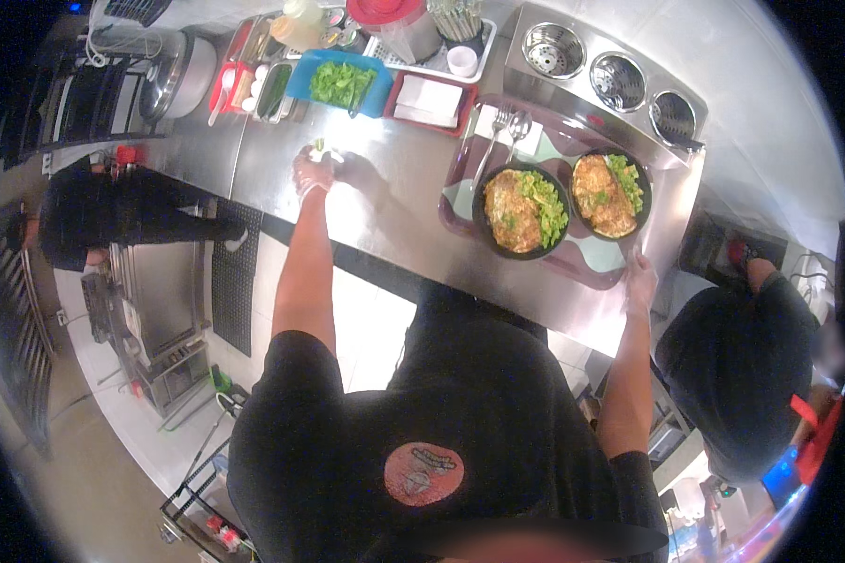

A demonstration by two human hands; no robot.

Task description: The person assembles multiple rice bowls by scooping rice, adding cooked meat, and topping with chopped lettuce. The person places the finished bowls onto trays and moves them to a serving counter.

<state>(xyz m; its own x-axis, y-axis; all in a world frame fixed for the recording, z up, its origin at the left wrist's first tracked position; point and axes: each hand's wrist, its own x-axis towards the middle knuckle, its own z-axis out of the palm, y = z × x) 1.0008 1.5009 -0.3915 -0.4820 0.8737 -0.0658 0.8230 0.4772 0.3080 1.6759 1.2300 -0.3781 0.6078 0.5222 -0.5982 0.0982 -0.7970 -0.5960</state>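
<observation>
My left hand (pixel 313 172), in a clear plastic glove, is over the steel counter with its fingers closed. A small green leafy piece (pixel 318 144) shows at its fingertips. On the right, my right hand (pixel 640 283), also gloved, closes at the near right corner of a patterned serving tray (pixel 458 208); its fingers are partly hidden. Two round black dishes stand on the tray, each with browned, crusted food (pixel 513 212) and chopped lettuce (pixel 542 208) beside it. A fork (pixel 491 141) and a spoon (pixel 519 131) lie on a white napkin (pixel 532 141) at the tray's far left.
Behind my left hand stands a blue container (pixel 374 98) of green leaves, next to a red tray of white napkins (pixel 428 100). Steel cutlery holders (pixel 618 81) line the back right. One person (pixel 113 211) is at far left, another (pixel 737 366) close on my right.
</observation>
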